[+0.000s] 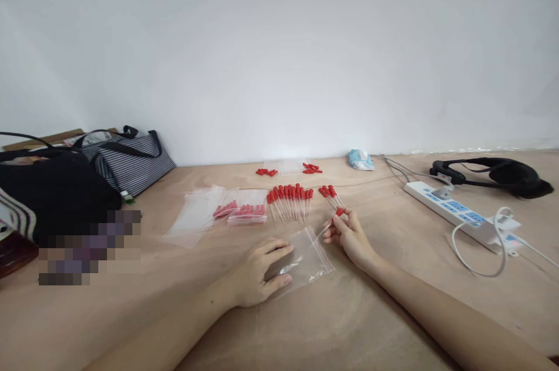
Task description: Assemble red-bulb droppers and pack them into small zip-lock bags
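Observation:
A clear zip bag point(301, 263) lies flat on the table. My left hand point(259, 272) rests at its left side, thumb and fingers apart, with the fingertips touching the plastic. In my right hand point(349, 237) a dropper point(339, 212) with a red bulb is pinched; its thin clear tube points down and left at the bag's zip edge. Just beyond that hand lie a few more red-bulbed droppers point(329, 191). A fanned row of several droppers point(290, 193) lies beyond the bag, bulbs pointing away from me.
Left of the row are zip bags with droppers inside point(247, 214) and flat clear bags point(192, 219). More droppers point(312, 168) lie near the wall beside a blue-white packet point(361, 159). A power strip point(458, 214), cables and a black headset point(493, 176) stand right; a striped bag point(135, 164) left.

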The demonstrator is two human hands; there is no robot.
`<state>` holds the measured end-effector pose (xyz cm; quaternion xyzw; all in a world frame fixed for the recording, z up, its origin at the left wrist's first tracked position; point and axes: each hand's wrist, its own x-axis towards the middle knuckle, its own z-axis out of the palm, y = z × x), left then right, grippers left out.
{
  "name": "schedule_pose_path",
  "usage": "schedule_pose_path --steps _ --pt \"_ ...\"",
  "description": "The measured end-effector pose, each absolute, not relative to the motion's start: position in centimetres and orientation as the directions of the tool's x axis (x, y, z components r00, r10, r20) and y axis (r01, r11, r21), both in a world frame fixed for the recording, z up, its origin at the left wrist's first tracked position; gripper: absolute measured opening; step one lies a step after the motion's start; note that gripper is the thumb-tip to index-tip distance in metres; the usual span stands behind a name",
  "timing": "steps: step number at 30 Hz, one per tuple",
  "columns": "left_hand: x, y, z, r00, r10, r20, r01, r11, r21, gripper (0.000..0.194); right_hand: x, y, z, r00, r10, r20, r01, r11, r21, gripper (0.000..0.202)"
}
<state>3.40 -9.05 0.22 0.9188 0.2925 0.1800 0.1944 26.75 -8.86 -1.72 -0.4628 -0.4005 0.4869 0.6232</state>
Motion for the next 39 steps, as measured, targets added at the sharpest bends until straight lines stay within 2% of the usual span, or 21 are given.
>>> schedule_pose_path --steps 4,9,12,16,19,25,28,34,37,39 --pt "3.4 -9.2 0.4 0.752 0.639 0.164 0.513 -0.723 0.463 0.048 26.6 -9.5 -1.4 0.073 0.997 -0.010 -0.282 0.011 -0.959 0.050" --pt "3.4 -9.2 0.4 0.747 0.651 0.137 0.533 -0.709 0.462 0.050 27.2 -9.5 -1.1 -0.123 0.992 0.005 -0.101 -0.008 -0.995 0.041" --pt "3.5 -9.1 0.5 0.749 0.641 0.168 0.518 -0.724 0.455 0.048 27.8 -9.1 -1.1 -0.226 0.973 -0.052 -0.017 -0.057 -0.998 0.038" --pt "3.6 -9.1 0.6 0.754 0.631 0.182 0.505 -0.734 0.453 0.047 28.3 -8.7 -1.3 -0.370 0.917 -0.148 0.005 -0.157 -0.988 0.039" --pt "3.7 -9.1 0.7 0.764 0.624 0.164 0.506 -0.737 0.448 0.047 28.1 -8.8 -1.4 -0.439 0.889 -0.132 -0.011 -0.152 -0.988 0.039" --pt "3.8 -9.1 0.8 0.779 0.609 0.149 0.501 -0.748 0.436 0.045 27.0 -9.4 -1.7 -0.436 0.899 -0.039 0.031 -0.028 -0.999 0.037" --pt "3.9 -9.1 1.0 0.779 0.609 0.145 0.502 -0.746 0.437 0.046 26.8 -9.3 -1.8 -0.439 0.897 -0.050 0.109 -0.002 -0.994 0.032" --pt "2.6 -9.1 1.1 0.734 0.633 0.248 0.481 -0.741 0.468 0.032 27.6 -9.0 -1.8 -0.414 0.910 -0.012 0.210 0.082 -0.974 0.032" --pt "1.7 -9.1 0.6 0.752 0.634 0.183 0.500 -0.729 0.467 0.034 28.1 -8.8 -2.1 -0.456 0.890 -0.027 0.241 0.094 -0.966 0.032" --pt "1.4 -9.2 0.4 0.766 0.627 0.142 0.507 -0.724 0.467 0.036 28.8 -8.0 -2.2 -0.424 0.905 -0.040 0.290 0.094 -0.952 0.031"
